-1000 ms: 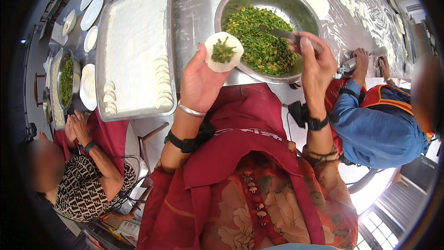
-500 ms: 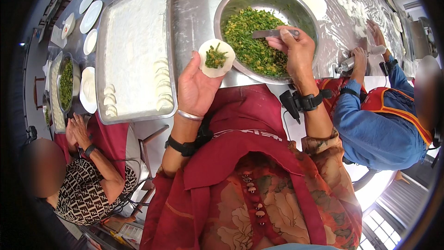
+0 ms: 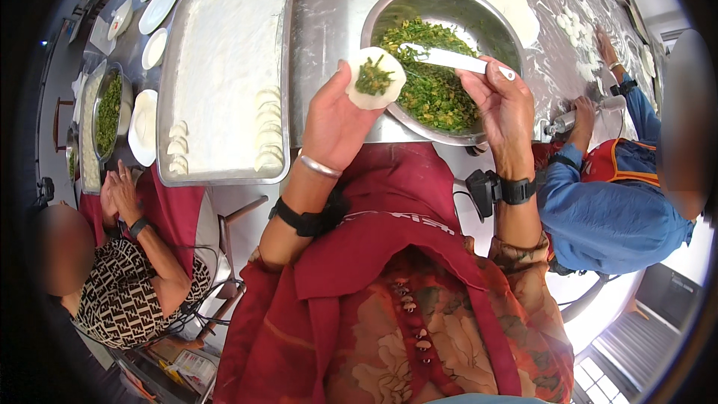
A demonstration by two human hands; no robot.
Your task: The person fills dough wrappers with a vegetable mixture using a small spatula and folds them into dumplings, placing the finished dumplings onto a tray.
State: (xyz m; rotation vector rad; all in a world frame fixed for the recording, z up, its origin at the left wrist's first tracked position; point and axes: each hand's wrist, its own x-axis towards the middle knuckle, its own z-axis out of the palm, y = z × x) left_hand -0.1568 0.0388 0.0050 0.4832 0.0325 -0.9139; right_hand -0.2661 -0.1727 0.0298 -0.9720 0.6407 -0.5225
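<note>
A round white dumpling wrapper (image 3: 394, 69) rests on the fingers of my left hand (image 3: 336, 124), and the thumb is up at its left edge. A mound of chopped green filling (image 3: 374, 77) sits in the wrapper's middle. My right hand (image 3: 508, 108) grips a slim white spatula (image 3: 447, 58) by its holed end, its other end pointing left toward the wrapper. Beneath the spatula stands a wide steel bowl (image 3: 381, 9) of chopped green and yellow filling (image 3: 437, 97). My left hand is just left of the bowl's rim, and my right hand is over its right side.
Left of the bowl lies a floured metal tray (image 3: 224, 45) with folded dumplings (image 3: 268, 131) along its near end. White plates (image 3: 159, 9) stand beyond it. A co-worker sits on each side; the right one holds a rolling pin (image 3: 566, 121) near dough pieces (image 3: 574, 28).
Both hands have moved slightly right in the picture. The spatula has turned its broad white face up and now points toward the wrapper. The left co-worker's hands have shifted a little.
</note>
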